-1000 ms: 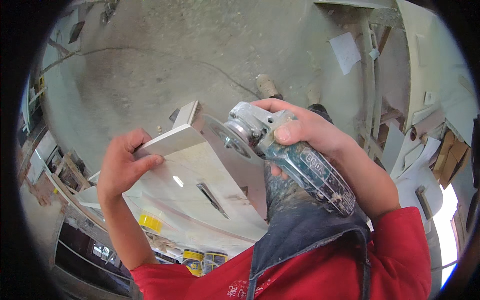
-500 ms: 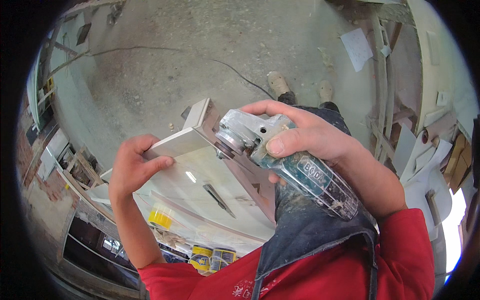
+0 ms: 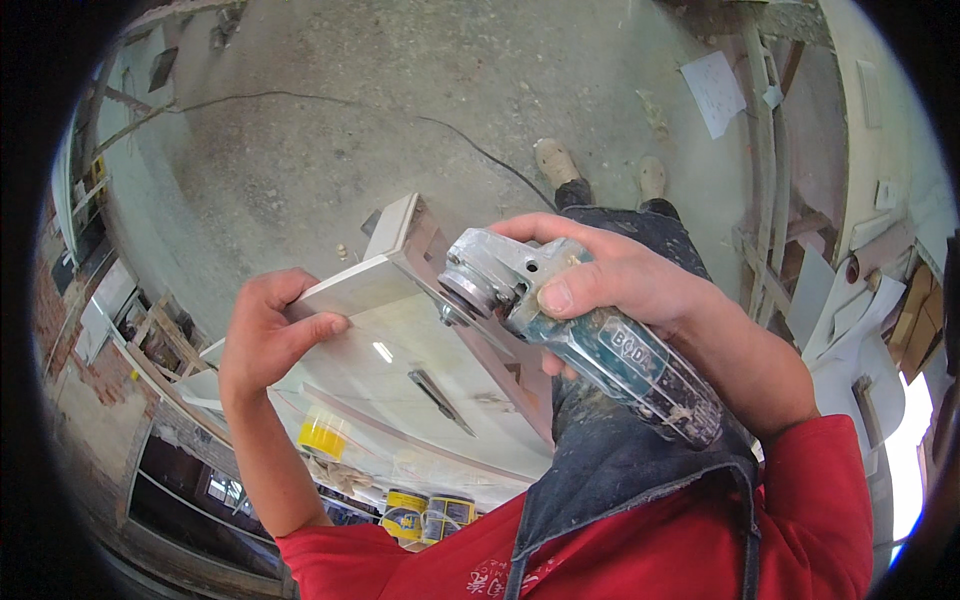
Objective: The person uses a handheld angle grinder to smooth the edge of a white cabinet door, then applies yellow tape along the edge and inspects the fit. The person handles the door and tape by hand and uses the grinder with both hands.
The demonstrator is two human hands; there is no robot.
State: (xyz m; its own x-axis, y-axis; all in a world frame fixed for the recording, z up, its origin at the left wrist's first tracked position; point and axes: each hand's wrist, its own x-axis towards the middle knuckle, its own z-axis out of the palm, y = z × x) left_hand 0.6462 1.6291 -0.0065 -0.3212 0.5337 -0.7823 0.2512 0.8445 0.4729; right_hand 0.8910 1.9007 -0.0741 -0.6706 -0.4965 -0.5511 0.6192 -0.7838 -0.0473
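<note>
Angle grinder (image 3: 590,345) sits clamped in your right hand (image 3: 640,290), disc against the pale flat panel (image 3: 355,285) your left hand (image 3: 265,335) pinches by its edge, fingers closed; looks heavy, stiff, kick-prone, so grip the body, panel well clear of disc

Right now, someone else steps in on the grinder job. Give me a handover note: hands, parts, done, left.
Left hand: grips the near end of the flat pale tile offcut, holding it up off the bench.
Right hand: wrapped around the teal-bodied angle grinder with grey metal head, thumb on top.
The grinder's thin disc meets the edge of the offcut.
Below: a white slab benchtop with a dark slim tool lying on it; yellow tins underneath.
Done: no finished cut or edge can be made out.
Left: the work on that edge appears unfinished; whether the disc is spinning cannot be told.
</note>
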